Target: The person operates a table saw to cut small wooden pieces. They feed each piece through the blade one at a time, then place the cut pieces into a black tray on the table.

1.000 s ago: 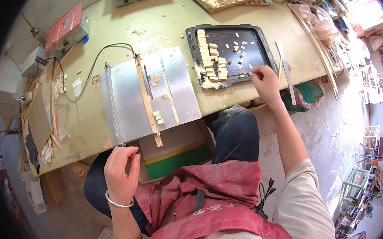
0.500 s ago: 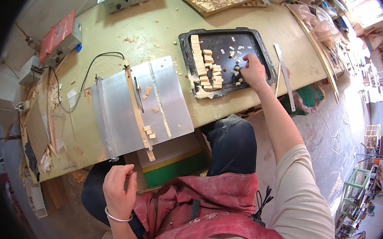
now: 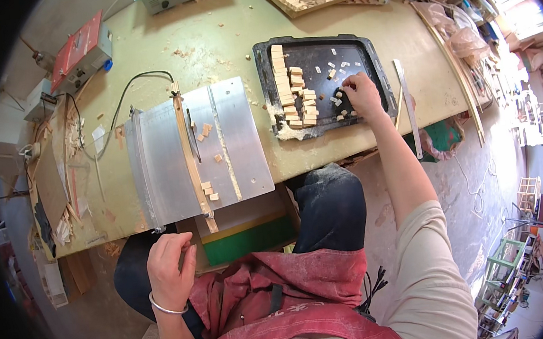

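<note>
My right hand [image 3: 364, 95] reaches over the right part of a black tray [image 3: 375, 63], its thumb and fingers pinched together. What lies between the fingertips is too small to make out. Small loose pieces [image 3: 332, 74], some pale and some dark, lie scattered around it. Along the tray's left side, small wooden blocks [image 3: 281, 78] stand in rows, with pale sawdust at the near left corner. My left hand [image 3: 172, 268], a bracelet on its wrist, hovers over my left thigh near the bench edge. Its fingers are loosely curled, the thumb apart, with nothing visible in them.
Left of the tray sits a metal saw table [image 3: 243, 146] with a wooden fence strip [image 3: 187, 154], a thin blade and several blocks. A steel ruler [image 3: 408, 109] overhangs the bench's right edge. Behind stand a block-covered board [image 3: 293, 9] and a red box [image 3: 77, 51].
My right hand has shifted slightly within the tray, with the fingertips still together among the loose pieces. My left hand stays in place. The whole view has turned a little.
</note>
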The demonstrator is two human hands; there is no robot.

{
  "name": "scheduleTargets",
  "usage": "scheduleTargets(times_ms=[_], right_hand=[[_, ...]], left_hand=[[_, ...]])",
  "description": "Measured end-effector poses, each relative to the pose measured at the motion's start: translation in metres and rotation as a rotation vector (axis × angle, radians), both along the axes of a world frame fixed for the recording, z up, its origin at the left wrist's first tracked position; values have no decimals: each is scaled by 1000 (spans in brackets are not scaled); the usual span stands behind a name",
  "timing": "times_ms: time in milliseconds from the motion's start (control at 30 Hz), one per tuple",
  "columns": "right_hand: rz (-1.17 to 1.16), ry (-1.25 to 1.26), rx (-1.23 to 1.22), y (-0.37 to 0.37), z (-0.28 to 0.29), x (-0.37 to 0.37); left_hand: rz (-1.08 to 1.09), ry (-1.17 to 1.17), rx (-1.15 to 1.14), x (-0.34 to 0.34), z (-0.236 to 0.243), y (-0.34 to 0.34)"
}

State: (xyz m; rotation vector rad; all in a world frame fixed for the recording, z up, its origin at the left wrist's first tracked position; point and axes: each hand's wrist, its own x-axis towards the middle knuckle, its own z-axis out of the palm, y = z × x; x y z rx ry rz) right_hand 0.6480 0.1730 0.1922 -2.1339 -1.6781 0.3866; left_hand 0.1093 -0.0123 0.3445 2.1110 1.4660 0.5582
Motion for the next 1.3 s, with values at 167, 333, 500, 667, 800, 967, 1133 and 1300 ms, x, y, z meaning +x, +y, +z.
scheduleTargets(times_ms=[167,333,500,667,800,967,1133,1300], right_hand=[[105,52,184,-8,-12,12],[67,5,40,-12,-3,-8],[43,146,103,-19,-11,-6],[48,762,139,-57,43,-74],[191,912,150,-91,81,-148],[469,534,166,-105,108,-248],[557,264,210,-98,98,-293],[589,263,218,-92,87,-303]], left_hand=[[-17,17,7,0,-2,4],[-13,24,16,-1,0,1],[-35,22,43,1,3,5],[-6,26,90,-8,1,3],[-10,-16,87,-1,3,18],[3,-75,113,18,-2,37],[67,23,187,42,-17,41],[131,70,220,54,-29,42]])
